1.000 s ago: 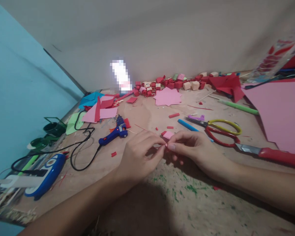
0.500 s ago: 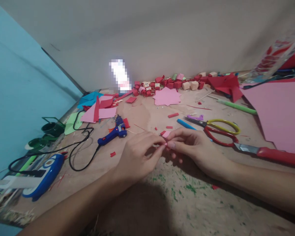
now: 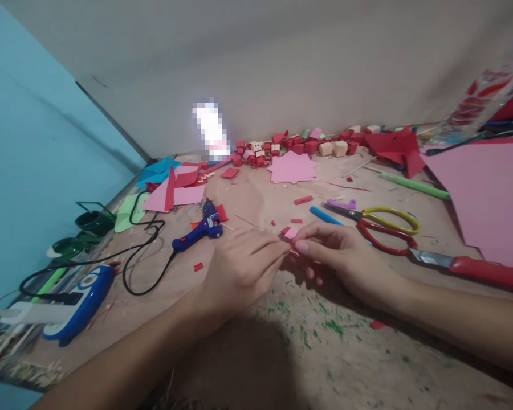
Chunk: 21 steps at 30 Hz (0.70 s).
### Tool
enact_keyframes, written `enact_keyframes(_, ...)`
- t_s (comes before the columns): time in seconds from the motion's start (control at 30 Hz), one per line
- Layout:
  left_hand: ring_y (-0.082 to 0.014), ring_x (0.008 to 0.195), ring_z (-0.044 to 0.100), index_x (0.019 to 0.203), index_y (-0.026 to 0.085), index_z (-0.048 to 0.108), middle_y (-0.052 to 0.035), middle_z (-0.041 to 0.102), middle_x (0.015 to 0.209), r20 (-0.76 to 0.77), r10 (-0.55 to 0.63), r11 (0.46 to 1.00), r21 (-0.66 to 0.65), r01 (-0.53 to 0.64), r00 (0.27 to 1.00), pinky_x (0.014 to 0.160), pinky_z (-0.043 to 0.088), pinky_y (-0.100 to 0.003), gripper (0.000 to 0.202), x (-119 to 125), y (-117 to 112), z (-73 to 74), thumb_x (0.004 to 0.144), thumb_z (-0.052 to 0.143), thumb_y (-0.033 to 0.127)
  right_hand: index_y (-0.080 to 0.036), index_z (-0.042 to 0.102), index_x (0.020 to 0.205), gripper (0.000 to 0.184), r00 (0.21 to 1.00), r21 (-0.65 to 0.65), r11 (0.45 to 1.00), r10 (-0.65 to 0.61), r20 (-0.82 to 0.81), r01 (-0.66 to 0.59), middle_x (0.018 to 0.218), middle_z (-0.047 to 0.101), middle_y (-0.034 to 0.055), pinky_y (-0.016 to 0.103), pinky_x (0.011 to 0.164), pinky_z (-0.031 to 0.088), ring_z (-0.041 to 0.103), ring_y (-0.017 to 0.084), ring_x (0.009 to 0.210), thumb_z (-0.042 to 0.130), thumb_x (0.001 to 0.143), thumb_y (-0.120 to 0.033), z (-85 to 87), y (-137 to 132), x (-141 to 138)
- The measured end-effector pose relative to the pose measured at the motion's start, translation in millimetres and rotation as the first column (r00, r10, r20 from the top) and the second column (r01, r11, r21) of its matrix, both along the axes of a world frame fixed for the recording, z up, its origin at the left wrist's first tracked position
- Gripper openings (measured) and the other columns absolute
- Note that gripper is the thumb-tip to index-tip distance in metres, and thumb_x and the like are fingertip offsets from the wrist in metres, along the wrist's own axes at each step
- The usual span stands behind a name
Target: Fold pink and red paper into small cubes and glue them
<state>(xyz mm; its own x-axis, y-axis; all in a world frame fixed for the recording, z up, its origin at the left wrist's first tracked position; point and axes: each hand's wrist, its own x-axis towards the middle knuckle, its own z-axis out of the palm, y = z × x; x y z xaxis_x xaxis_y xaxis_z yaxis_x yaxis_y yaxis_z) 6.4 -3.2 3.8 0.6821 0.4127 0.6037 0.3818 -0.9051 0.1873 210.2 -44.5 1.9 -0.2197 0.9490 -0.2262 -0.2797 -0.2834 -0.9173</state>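
Note:
Between my fingertips is a small strip of red-pink paper (image 3: 294,253), mostly covered by the fingers. My left hand (image 3: 250,265) is closed in a pinch on its left end, knuckles upward. My right hand (image 3: 337,250) pinches the other end between thumb and forefinger, the remaining fingers curled below. Just beyond the fingertips lies a small pink and red paper piece (image 3: 289,232). Small red paper bits (image 3: 296,221) are scattered past it. Right of my right hand lie scissors (image 3: 367,219) with one yellow and one red handle.
A blue hot glue gun (image 3: 203,228) with a black cord lies left of my hands. A red-handled knife (image 3: 474,267) is at the right, by large pink sheets (image 3: 474,199). Folded paper cubes (image 3: 312,146), a pink star-shaped paper stack (image 3: 291,168) and a blurred bright screen (image 3: 211,130) line the wall.
The fingers of my left hand have rolled over and closed further around the paper strip. More of the strip shows under my right thumb. The view has shifted slightly.

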Motion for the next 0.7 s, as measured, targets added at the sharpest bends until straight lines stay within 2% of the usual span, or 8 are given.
enact_keyframes(0.1, -0.0206, 0.086, 0.073, 0.102, 0.014, 0.071, -0.0074, 0.079, 0.094, 0.023, 0.006, 0.998, 0.062, -0.008, 1.000, 0.078, 0.055, -0.035, 0.011, -1, 1, 2.1, 0.095, 0.063, 0.011, -0.015, 0.070, 0.074, 0.037, 0.994, -0.012, 0.995, 0.099, 0.049, -0.099, 0.049, 0.057, -0.0023, 0.020, 0.039, 0.031, 0.047, 0.007, 0.041, 0.077, 0.086, -0.049, 1.6, 0, 2)
enact_keyframes(0.2, -0.0220, 0.083, 0.073, 0.101, 0.012, 0.072, -0.0078, 0.079, 0.092, 0.012, -0.009, 0.993, 0.116, 0.007, 1.000, 0.076, 0.056, -0.036, 0.012, -1, 1, 4.6, 0.092, 0.065, 0.009, -0.012, 0.072, 0.070, 0.040, 0.979, -0.022, 0.981, 0.194, 0.057, -0.193, 0.046, 0.053, -0.0028, 0.020, 0.039, 0.028, 0.044, 0.007, 0.040, 0.075, 0.088, -0.048, 2.7, 1, 4)
enact_keyframes(0.4, -0.0233, 0.080, 0.072, 0.099, 0.012, 0.074, -0.0070, 0.079, 0.090, -0.062, -0.018, 0.985, 0.173, 0.028, 0.998, 0.074, 0.054, -0.038, 0.013, -2, 2, 7.8, 0.092, 0.064, 0.009, -0.014, 0.069, 0.070, 0.030, 0.984, -0.014, 0.985, 0.174, -0.024, -0.174, 0.048, 0.055, -0.0043, 0.020, 0.041, 0.029, 0.044, 0.006, 0.041, 0.077, 0.088, -0.038, 0.9, -1, 1)
enact_keyframes(0.5, -0.0232, 0.078, 0.071, 0.099, 0.012, 0.074, -0.0069, 0.079, 0.090, -0.090, -0.023, 0.984, 0.175, 0.039, 0.996, 0.073, 0.053, -0.038, 0.013, -1, 2, 7.2, 0.092, 0.064, 0.009, -0.014, 0.068, 0.069, 0.030, 0.985, -0.013, 0.987, 0.161, -0.058, -0.162, 0.054, 0.062, -0.0012, 0.020, 0.047, 0.035, 0.049, 0.006, 0.045, 0.078, 0.087, -0.036, -3.8, -2, 1)
enact_keyframes(0.6, -0.0222, 0.081, 0.071, 0.099, 0.011, 0.074, -0.0080, 0.078, 0.090, -0.023, -0.041, 0.994, 0.101, 0.043, 0.999, 0.077, 0.053, -0.037, 0.012, 2, 1, 6.0, 0.091, 0.065, 0.007, -0.013, 0.067, 0.070, 0.028, 0.982, -0.007, 0.986, 0.167, -0.084, -0.168, 0.062, 0.068, 0.0021, 0.020, 0.051, 0.038, 0.054, 0.007, 0.049, 0.078, 0.087, -0.033, -7.6, -1, 4)
enact_keyframes(0.7, -0.0194, 0.088, 0.071, 0.101, 0.011, 0.075, -0.0085, 0.079, 0.095, 0.147, 0.040, 0.987, -0.159, -0.016, 0.988, 0.082, 0.053, -0.032, 0.010, 5, 0, 7.1, 0.092, 0.070, 0.013, -0.013, 0.067, 0.072, 0.027, 0.970, 0.008, 0.978, 0.207, -0.129, -0.208, 0.062, 0.068, 0.0023, 0.021, 0.051, 0.037, 0.054, 0.008, 0.050, 0.074, 0.091, -0.031, -7.7, 4, 6)
